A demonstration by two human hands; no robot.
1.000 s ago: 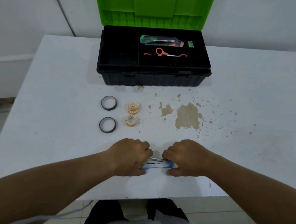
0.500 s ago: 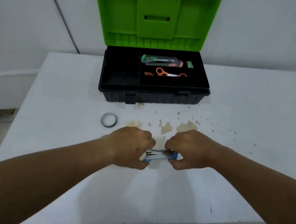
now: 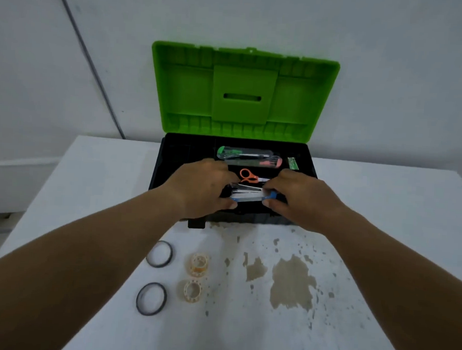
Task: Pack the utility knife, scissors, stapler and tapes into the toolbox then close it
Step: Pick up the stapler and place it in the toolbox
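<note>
The black toolbox (image 3: 169,155) stands at the table's far side with its green lid (image 3: 242,92) raised. Inside lie the packaged utility knife (image 3: 248,155) and the orange-handled scissors (image 3: 250,175). My left hand (image 3: 202,186) and my right hand (image 3: 301,197) each grip one end of the blue and silver stapler (image 3: 249,196), holding it over the front of the open box. On the table nearer me lie two black tape rings (image 3: 159,253) (image 3: 151,298) and two clear tape rolls (image 3: 199,264) (image 3: 191,290).
The white table (image 3: 89,194) has brown worn patches (image 3: 291,279) right of the tapes. A small green item (image 3: 293,163) sits in the box's right compartment. A wall stands close behind the lid, with a dark cable (image 3: 89,57) running down it.
Both hands have lifted the stapler off the table's near edge and carried it forward to over the open toolbox. The tapes, hidden a moment ago, show again below my arms.
</note>
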